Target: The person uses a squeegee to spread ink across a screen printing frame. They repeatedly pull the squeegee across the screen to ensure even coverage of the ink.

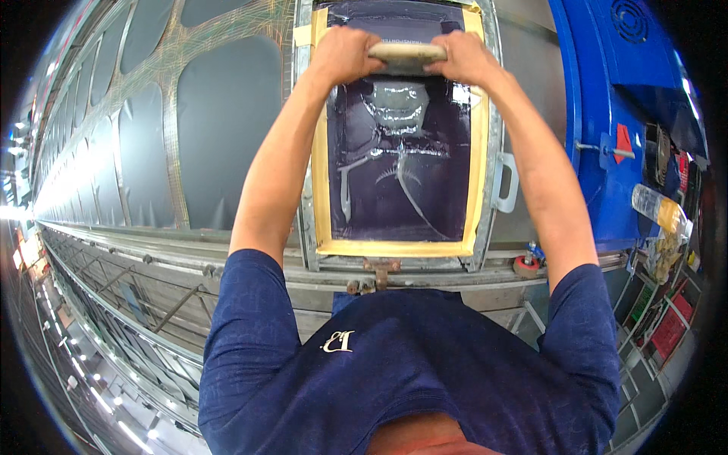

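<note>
Navy shirt | left fingers, right fingers — gripping squeegee | over screen

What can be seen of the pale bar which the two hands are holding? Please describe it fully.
The pale bar is cream-coloured and looks like wood, with a rounded upper edge and a darker greyish part below it. It lies crosswise over the far part of the glossy dark panel. The left hand grips one end and the right hand the other, so both ends are partly hidden. Whether its lower edge touches the panel cannot be told.
</note>
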Available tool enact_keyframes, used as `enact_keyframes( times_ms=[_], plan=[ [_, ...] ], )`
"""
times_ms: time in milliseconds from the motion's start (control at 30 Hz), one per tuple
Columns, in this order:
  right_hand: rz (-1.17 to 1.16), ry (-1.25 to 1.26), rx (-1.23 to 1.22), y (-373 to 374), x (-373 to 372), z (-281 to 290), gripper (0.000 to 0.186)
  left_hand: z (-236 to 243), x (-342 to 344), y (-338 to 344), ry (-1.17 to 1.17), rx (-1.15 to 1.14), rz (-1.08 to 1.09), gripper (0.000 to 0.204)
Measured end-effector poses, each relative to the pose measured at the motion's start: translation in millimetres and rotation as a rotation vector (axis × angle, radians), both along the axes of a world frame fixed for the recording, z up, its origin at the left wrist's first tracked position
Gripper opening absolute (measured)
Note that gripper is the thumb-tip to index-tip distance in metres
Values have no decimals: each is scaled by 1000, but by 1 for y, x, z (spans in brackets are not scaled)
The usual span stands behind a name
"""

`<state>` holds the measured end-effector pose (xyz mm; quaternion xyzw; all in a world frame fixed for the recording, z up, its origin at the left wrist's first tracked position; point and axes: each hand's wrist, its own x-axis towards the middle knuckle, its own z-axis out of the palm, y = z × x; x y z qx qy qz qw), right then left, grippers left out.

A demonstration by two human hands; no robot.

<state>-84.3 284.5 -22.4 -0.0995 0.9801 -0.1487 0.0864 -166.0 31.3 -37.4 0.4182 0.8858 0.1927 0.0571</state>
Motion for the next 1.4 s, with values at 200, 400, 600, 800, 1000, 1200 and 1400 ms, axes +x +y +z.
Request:
enact_keyframes(
  times_ms=[200, 400, 600, 800, 1000, 1200, 1400],
  plan=[
    [27, -12, -50, -50, 145, 11, 26, 12, 151, -52, -34, -8, -34, 17],
    [9, 101, -139, -84, 261, 6, 25, 23, 263, -83, -72, 42, -11, 29],
    [-6, 204, -150, -91, 287, 0, 31, 30, 285, -88, -4, 31, -19, 33],
    [29, -35, -102, -85, 265, 20, 25, 29, 258, -89, -106, -89, -94, 26],
    [3, 72, -130, -40, 134, 17, 25, 39, 127, -44, 33, -86, -57, 24],
    [-43, -42, -95, 9, -25, 23, 33, 31, -23, 7, 46, -89, -20, 27],
    [-87, -98, -28, 33, -102, 6, 38, 10, -97, 37, 47, -114, 18, 35]
  ],
)
